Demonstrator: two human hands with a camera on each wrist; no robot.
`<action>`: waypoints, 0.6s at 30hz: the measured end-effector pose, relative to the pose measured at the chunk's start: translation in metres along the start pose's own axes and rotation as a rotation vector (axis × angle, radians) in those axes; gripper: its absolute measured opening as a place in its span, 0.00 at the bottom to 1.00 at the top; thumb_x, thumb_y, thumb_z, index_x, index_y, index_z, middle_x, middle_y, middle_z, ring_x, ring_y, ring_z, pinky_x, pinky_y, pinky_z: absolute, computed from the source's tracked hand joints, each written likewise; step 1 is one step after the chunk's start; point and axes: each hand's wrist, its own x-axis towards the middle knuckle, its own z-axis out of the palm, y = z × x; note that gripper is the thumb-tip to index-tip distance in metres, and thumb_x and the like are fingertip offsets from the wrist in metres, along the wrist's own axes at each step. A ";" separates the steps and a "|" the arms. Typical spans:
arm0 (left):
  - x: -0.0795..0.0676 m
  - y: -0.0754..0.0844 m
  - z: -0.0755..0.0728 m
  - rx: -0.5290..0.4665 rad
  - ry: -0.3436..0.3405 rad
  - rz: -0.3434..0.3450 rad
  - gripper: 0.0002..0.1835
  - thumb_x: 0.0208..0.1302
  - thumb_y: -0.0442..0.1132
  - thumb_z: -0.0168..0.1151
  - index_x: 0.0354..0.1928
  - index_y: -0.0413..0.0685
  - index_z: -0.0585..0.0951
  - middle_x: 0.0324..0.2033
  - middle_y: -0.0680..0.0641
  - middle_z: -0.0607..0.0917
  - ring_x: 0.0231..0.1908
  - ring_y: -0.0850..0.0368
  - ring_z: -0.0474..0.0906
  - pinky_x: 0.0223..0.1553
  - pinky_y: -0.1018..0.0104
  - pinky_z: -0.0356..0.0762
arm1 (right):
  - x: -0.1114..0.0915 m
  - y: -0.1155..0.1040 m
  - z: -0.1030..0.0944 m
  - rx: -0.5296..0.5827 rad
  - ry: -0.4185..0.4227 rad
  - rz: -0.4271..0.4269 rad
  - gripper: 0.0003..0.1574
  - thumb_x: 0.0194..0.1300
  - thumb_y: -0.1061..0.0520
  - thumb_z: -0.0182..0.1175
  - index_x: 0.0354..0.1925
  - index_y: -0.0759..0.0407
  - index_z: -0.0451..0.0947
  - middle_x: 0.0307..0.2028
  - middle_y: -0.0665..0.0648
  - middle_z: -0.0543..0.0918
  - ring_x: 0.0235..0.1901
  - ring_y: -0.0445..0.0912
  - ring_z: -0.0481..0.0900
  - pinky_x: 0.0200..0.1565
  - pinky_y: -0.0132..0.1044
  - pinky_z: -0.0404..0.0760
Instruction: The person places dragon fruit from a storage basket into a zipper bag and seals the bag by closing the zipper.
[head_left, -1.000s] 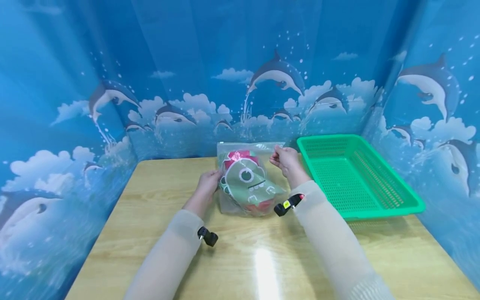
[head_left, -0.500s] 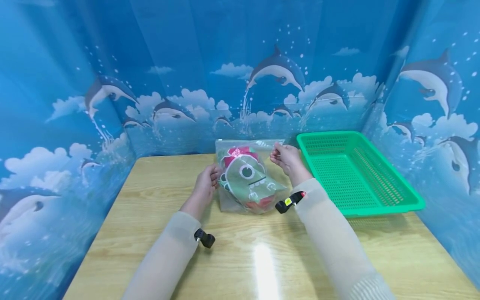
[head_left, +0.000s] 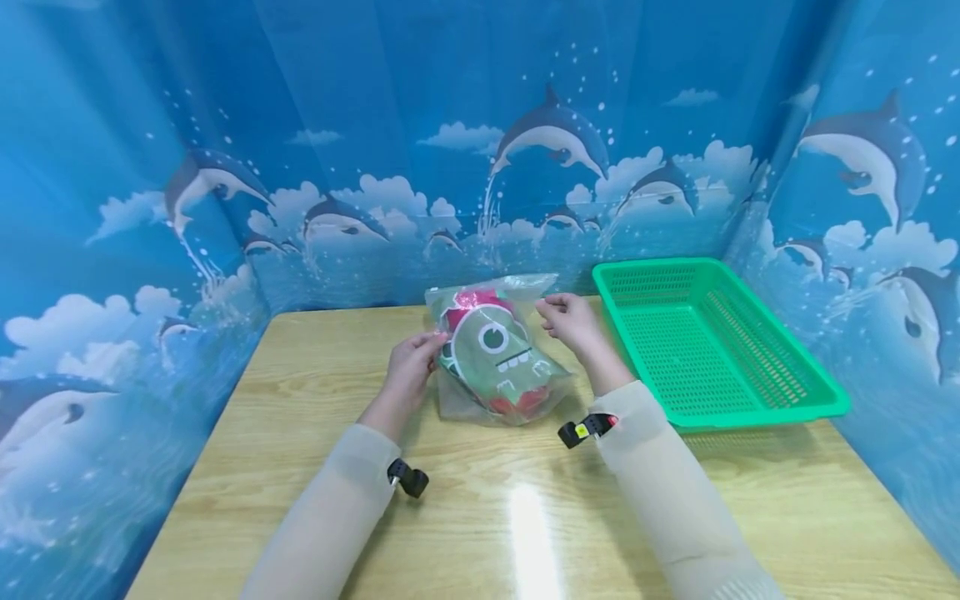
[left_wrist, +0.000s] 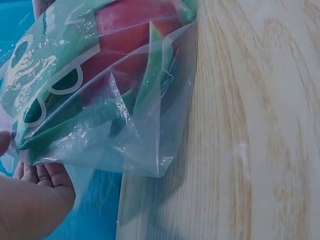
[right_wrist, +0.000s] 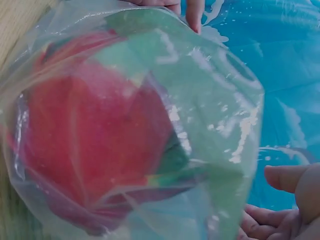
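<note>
A clear zip bag [head_left: 498, 350] with a green one-eyed cartoon print is tilted up over the table's far part. Inside it shows a red dragon fruit [right_wrist: 100, 135] with green scales. My left hand [head_left: 411, 360] pinches the bag's left edge, thumb in front and fingers behind, as the left wrist view also shows. At the bag's upper right is my right hand [head_left: 576, 323]. Its thumb [right_wrist: 285, 178] stands apart from the fingers, with the fingertips right at the bag's edge and no bag film between thumb and fingers.
A green perforated plastic basket [head_left: 757, 415] stands at the table's right, close beside my right forearm. The wooden table [head_left: 322, 417] ends at the back against a blue dolphin-print curtain [head_left: 360, 125], which also runs along both sides.
The bag has tilted, its top right corner shifting left, away from my right hand. My right thumb and fingers have parted. My left thumb has come onto the bag's front.
</note>
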 end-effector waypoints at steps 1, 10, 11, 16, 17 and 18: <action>0.000 -0.001 0.000 -0.004 0.004 -0.003 0.03 0.66 0.35 0.67 0.33 0.47 0.83 0.27 0.57 0.80 0.26 0.66 0.73 0.30 0.75 0.72 | -0.003 -0.001 -0.001 -0.053 -0.007 -0.027 0.31 0.77 0.49 0.54 0.66 0.70 0.68 0.58 0.70 0.77 0.53 0.61 0.79 0.55 0.51 0.80; 0.003 -0.006 -0.003 0.022 0.033 -0.018 0.05 0.67 0.39 0.66 0.39 0.44 0.83 0.28 0.57 0.81 0.29 0.66 0.76 0.33 0.75 0.75 | -0.026 0.003 -0.007 -0.461 -0.196 -0.264 0.16 0.71 0.52 0.61 0.46 0.63 0.83 0.41 0.59 0.86 0.42 0.52 0.82 0.46 0.47 0.81; 0.004 -0.006 -0.003 0.026 0.036 -0.020 0.05 0.67 0.39 0.66 0.39 0.45 0.83 0.28 0.57 0.81 0.29 0.66 0.75 0.33 0.74 0.74 | -0.027 0.004 -0.007 -0.475 -0.202 -0.270 0.14 0.71 0.52 0.62 0.45 0.62 0.84 0.39 0.57 0.86 0.40 0.51 0.82 0.44 0.46 0.82; 0.004 -0.006 -0.003 0.040 0.038 -0.018 0.05 0.67 0.39 0.67 0.39 0.45 0.83 0.27 0.57 0.80 0.29 0.65 0.74 0.33 0.74 0.74 | -0.027 0.010 -0.004 -0.499 -0.198 -0.312 0.09 0.69 0.55 0.64 0.36 0.60 0.84 0.31 0.54 0.84 0.32 0.46 0.79 0.38 0.41 0.79; 0.003 -0.006 -0.003 0.045 0.039 -0.020 0.06 0.67 0.39 0.66 0.40 0.44 0.83 0.28 0.57 0.80 0.29 0.65 0.74 0.34 0.74 0.74 | -0.027 0.011 -0.004 -0.496 -0.191 -0.316 0.09 0.69 0.55 0.64 0.34 0.60 0.83 0.30 0.54 0.83 0.31 0.46 0.78 0.37 0.41 0.78; 0.003 -0.006 -0.003 0.053 0.040 -0.022 0.07 0.67 0.39 0.66 0.41 0.43 0.83 0.28 0.57 0.80 0.29 0.65 0.74 0.34 0.74 0.74 | -0.026 0.012 -0.003 -0.494 -0.182 -0.321 0.09 0.68 0.56 0.64 0.33 0.60 0.82 0.29 0.54 0.83 0.31 0.46 0.77 0.37 0.40 0.78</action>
